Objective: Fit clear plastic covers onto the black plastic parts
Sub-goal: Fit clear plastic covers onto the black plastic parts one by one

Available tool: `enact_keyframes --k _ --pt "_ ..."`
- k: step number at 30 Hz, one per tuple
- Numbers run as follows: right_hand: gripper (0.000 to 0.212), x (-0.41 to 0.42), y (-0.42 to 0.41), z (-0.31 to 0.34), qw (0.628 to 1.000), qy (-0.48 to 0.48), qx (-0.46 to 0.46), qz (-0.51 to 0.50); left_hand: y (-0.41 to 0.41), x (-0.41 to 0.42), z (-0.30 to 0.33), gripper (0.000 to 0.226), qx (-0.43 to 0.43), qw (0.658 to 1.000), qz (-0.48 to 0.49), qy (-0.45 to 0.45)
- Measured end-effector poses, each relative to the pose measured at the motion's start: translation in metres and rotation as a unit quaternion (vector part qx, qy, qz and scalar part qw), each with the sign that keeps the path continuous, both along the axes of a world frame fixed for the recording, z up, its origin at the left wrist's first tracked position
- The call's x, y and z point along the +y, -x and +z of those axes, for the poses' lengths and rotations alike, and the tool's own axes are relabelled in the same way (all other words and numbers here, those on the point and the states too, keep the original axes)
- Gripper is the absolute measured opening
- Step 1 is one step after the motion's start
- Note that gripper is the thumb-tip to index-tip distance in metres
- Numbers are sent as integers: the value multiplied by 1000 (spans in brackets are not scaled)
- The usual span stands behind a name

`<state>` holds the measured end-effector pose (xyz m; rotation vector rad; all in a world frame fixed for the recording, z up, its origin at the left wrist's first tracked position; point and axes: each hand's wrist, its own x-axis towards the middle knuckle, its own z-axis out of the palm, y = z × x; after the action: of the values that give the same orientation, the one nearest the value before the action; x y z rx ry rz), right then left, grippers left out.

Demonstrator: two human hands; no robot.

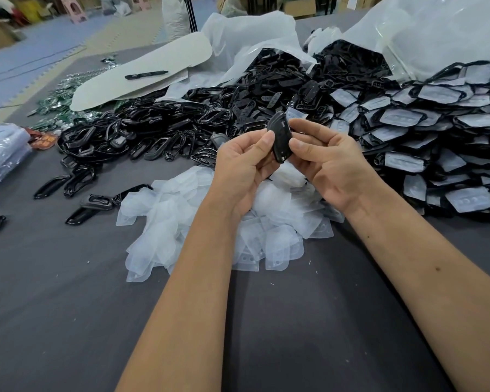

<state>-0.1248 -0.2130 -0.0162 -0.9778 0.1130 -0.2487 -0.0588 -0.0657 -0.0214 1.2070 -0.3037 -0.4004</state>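
Head-camera view, workshop floor: two onlookers at a grey cloth-covered table (68, 306).

— What is the person holding up there?

— One oval black plastic part (279, 137), lifted above the heap of floppy clear plastic covers (181, 216). The left hand (244, 165) pinches its near edge, thumb tip on the face and fingers curled behind. The right hand (328, 162) grips the other edge, thumb laid along it and fingers wrapped round the far side.

— Is a cover on it yet?

— I cannot tell. The part looks dark all over from here; any clear film on it is too faint to make out.

— So what would make this step go well?

— My guess: keep the part steady between both thumbs, line the cover's moulded bumps up with the openings, then press round the rim from one end to the other so no corner lifts. The covers look soft, so a light, even push should do better than a hard squeeze.

— And where does a finished one go?

— Likely to the right, onto the stack of black parts already fitted with clear covers (436, 142). The bare glossy black plastic frames (142, 137) lie heaped to the left, spilling from torn white plastic bags (252, 35).

— Anything else about?

— A black marker pen (146, 74) resting on a pale oval board (142, 66) at the back.
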Motion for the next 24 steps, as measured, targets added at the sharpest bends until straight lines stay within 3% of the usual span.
enact_keyframes --k 7,10,13,15,19,22,24 --pt "40 0 2 2 1000 -15 -8 8 4 -1 7 21 19 1000 4 1" --pt "29 -6 4 7 996 83 0 -43 3 -3 6 26 21 1000 12 -11" --pt "24 -17 10 14 968 226 -9 -113 4 -11 10 29 15 1000 18 -12" --pt "24 -25 12 17 932 318 -16 -173 3 -17 15 26 -5 1000 15 -5" --pt "26 -51 17 21 823 490 -7 -287 7 -53 27 23 -67 997 -2 -25" --pt "22 -74 21 27 727 590 17 -352 15 -92 34 26 -153 982 21 -110" --pt "25 -92 22 33 663 644 40 -379 16 -116 37 32 -248 947 37 -199"
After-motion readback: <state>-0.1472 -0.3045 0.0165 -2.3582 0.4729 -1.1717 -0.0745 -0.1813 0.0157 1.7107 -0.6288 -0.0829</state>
